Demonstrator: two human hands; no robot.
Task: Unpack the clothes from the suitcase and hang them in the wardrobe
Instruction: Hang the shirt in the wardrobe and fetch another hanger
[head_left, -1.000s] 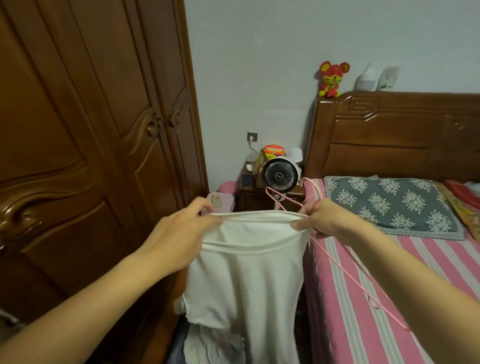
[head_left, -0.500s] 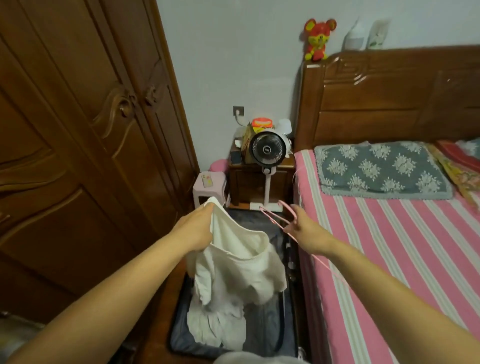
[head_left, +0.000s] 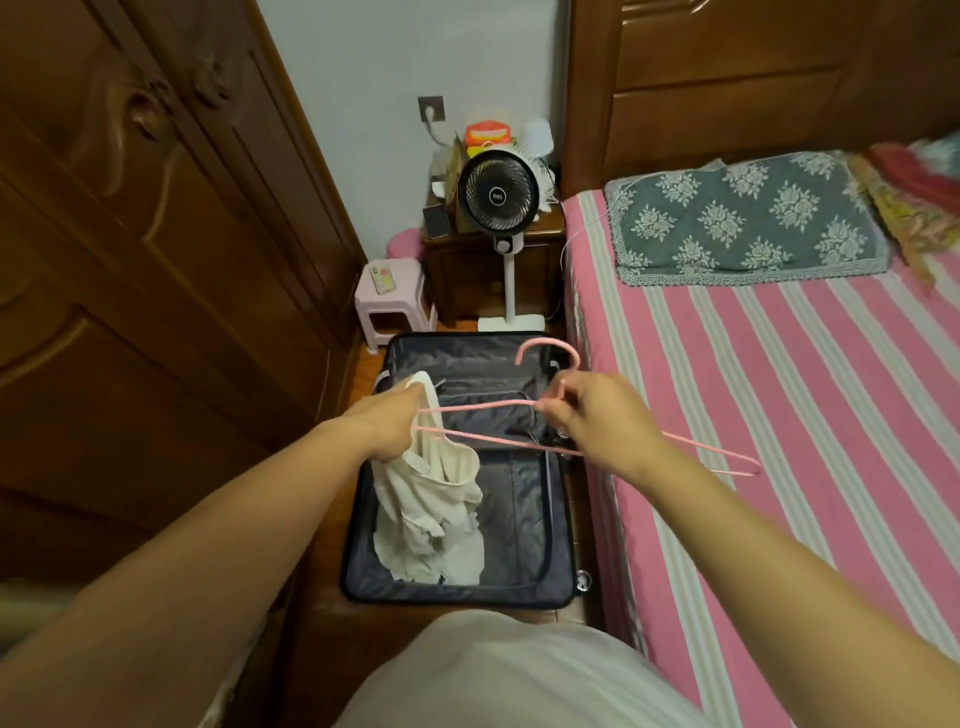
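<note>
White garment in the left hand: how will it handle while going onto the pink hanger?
Likely floppy: the white garment sags in folds from the left hand into the suitcase. Probably light, since one hand's grip bunches it. The thin pink hanger, pinched by the right hand, may tilt under uneven loading.

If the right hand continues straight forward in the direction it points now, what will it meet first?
The right hand, pinching the pink hanger, points toward the upper left, over the open suitcase. The first thing in that line is probably the white fan on its stand, though depth is unclear.
</note>
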